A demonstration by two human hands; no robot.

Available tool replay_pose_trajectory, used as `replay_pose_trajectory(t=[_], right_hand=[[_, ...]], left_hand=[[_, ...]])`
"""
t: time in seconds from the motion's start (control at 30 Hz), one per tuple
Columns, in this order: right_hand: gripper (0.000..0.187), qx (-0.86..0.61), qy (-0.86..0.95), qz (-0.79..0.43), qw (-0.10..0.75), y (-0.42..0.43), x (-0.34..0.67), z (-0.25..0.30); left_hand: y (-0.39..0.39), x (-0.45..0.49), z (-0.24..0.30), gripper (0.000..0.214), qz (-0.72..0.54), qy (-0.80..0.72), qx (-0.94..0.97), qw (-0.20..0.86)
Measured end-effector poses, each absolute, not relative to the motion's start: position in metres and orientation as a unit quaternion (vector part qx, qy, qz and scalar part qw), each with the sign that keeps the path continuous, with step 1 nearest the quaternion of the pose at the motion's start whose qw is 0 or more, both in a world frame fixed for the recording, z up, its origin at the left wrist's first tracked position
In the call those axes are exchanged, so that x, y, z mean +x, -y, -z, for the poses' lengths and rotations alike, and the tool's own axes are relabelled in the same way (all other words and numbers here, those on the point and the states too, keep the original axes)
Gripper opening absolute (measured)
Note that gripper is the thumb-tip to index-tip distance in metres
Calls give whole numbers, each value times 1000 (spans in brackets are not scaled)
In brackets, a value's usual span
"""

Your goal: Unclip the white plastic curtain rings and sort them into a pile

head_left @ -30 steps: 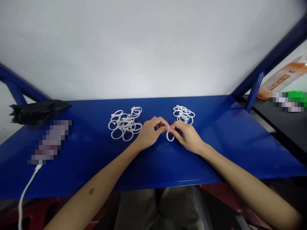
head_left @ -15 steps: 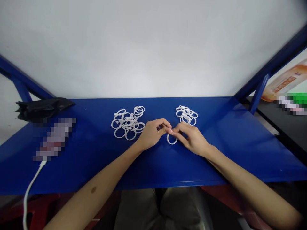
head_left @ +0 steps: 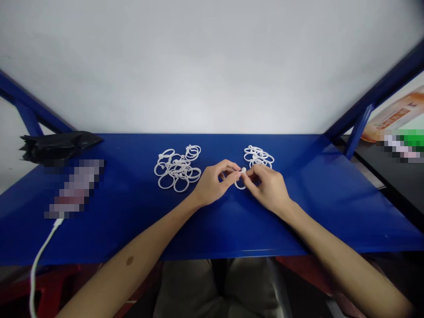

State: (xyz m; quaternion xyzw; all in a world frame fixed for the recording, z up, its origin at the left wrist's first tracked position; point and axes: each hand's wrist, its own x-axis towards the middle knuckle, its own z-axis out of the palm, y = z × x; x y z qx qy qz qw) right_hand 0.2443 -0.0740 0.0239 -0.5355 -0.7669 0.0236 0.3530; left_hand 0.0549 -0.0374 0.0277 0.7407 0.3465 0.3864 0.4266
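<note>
Both hands meet over the middle of a blue table (head_left: 298, 212) and pinch one white plastic ring (head_left: 240, 183) between their fingertips. My left hand (head_left: 213, 183) grips its left side, thumb and forefinger closed. On the right side, the fingers of my right hand (head_left: 268, 187) are curled around it. A larger heap of several white rings (head_left: 177, 170) lies just left of my left hand. A smaller heap of white rings (head_left: 258, 157) sits right behind my right hand.
A black bag (head_left: 56, 145) lies at the table's far left, with a blurred object (head_left: 74, 187) and a white cable (head_left: 41, 260) nearer me. Blue frame struts (head_left: 357, 128) rise at both back corners. My knees show below the front edge.
The ring hung lower between my fingertips before; now both hands have lifted it slightly and drawn closer around it. The view has shifted a little.
</note>
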Motion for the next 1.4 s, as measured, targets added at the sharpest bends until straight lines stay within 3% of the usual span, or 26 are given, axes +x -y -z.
replay_pose_trajectory(t=[0.3, 0.43, 0.67, 0.83, 0.93, 1.03, 1.4], right_hand=[[16, -476, 766, -186, 391, 65, 254, -31], [15, -462, 758, -229, 399, 58, 261, -31], [11, -413, 822, -175, 352, 57, 267, -33], [10, -483, 767, -61, 418, 47, 278, -28], [12, -545, 716, 1, 436, 34, 292, -21], [12, -571, 701, 25, 427, 20, 303, -12], [15, -579, 711, 11, 398, 13, 306, -1]], left_hand=[[34, 52, -23, 14, -371, -396, 802, 250], [31, 49, -25, 17, -354, -389, 818, 231], [31, 48, -25, 21, -332, -379, 835, 221], [16, 35, -25, 40, -325, -470, 820, 20], [4, 20, -22, 38, -285, -557, 778, -65], [-3, 8, -17, 32, -236, -596, 764, -79], [-1, 8, -19, 17, -214, -580, 774, -136]])
